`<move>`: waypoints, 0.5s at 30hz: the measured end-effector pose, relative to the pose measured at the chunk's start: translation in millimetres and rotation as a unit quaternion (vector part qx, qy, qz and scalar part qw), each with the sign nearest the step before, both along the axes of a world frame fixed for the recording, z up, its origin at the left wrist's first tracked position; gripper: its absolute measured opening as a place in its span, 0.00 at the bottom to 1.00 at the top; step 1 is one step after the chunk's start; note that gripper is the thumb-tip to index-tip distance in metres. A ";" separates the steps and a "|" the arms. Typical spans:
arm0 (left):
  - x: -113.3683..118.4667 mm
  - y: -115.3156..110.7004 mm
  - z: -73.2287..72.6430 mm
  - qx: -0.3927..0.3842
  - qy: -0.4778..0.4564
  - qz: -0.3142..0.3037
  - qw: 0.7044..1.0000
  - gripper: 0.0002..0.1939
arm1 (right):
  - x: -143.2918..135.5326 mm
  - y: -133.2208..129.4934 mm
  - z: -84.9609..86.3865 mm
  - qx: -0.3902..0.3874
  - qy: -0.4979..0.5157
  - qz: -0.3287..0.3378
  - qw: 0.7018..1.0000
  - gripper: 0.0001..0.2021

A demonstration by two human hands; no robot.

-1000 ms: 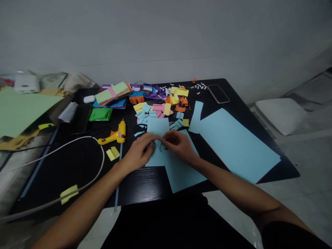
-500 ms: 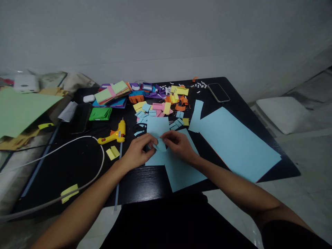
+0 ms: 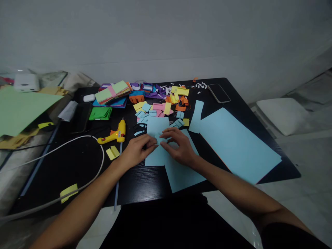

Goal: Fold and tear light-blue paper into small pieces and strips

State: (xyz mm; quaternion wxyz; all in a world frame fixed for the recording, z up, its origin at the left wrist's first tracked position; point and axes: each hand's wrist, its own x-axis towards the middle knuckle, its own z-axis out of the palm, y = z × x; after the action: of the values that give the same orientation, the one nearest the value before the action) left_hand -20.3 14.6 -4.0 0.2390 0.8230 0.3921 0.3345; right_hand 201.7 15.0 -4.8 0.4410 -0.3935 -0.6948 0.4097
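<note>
Over the light-blue paper sheets (image 3: pixel 155 159) on the black table, my left hand (image 3: pixel 138 149) is closed in a pinch. A thin edge of a small light-blue paper piece (image 3: pixel 157 144) shows at its fingertips; the rest of the piece is hard to tell from the sheet below. My right hand (image 3: pixel 178 144) hovers just to the right, thumb and fingers apart, with nothing visible between them. Beyond both hands lies a pile of small folded paper pieces in blue, pink (image 3: pixel 158 106), yellow (image 3: pixel 180 91) and orange.
Left of my hands lie a yellow glue gun (image 3: pixel 114 134), a clear glue stick (image 3: pixel 116 193) and a white cable (image 3: pixel 103 155). Large blue sheets (image 3: pixel 238 145) and a phone (image 3: pixel 219 93) are on the right. Bundled coloured paper (image 3: pixel 112 92) sits at the back left. A white stool (image 3: pixel 281 114) stands beyond the table.
My right hand has let go of the small blue paper piece and spread its fingers. The piece, seen between both hands before, is now barely visible at my left fingertips.
</note>
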 end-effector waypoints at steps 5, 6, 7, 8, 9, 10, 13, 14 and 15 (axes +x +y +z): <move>1.6 -1.7 1.5 0.015 0.004 0.018 1.000 0.03 | 1.2 6.5 -7.3 -0.103 0.031 0.007 0.994 0.13; 1.7 -2.0 1.2 0.022 0.006 0.019 1.000 0.04 | 1.8 8.4 -8.6 -0.135 0.047 0.008 0.990 0.14; 1.7 -2.3 0.9 0.030 0.008 0.020 0.999 0.05 | 2.3 10.2 -9.5 -0.166 0.063 0.014 0.984 0.15; 1.6 -2.7 0.5 0.036 0.010 0.020 0.999 0.05 | 2.9 11.7 -10.1 -0.194 0.079 0.023 0.977 0.15; 1.4 -3.0 0.2 0.040 0.014 0.022 0.999 0.06 | 3.4 13.0 -10.4 -0.216 0.093 0.036 0.971 0.14; 1.2 -3.3 -0.1 0.043 0.016 0.023 0.999 0.07 | 3.8 14.0 -10.6 -0.229 0.104 0.047 0.967 0.13; 0.3 -4.0 -0.5 0.052 0.022 0.018 0.998 0.08 | 4.3 15.2 -11.1 -0.223 0.107 0.047 0.968 0.12; 0.1 -4.1 -0.4 0.056 0.023 0.014 0.998 0.08 | 4.2 15.3 -11.5 -0.212 0.095 0.041 0.972 0.12; 0.0 -4.0 -0.2 0.060 0.025 0.011 0.998 0.08 | 4.2 15.2 -11.9 -0.200 0.081 0.036 0.976 0.13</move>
State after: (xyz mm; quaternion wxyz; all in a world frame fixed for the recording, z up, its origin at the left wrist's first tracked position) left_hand -20.3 10.5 -4.2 0.1757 0.8393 0.3867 0.3394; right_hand 205.9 30.2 -16.7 0.3930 -0.4137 -0.5744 0.5869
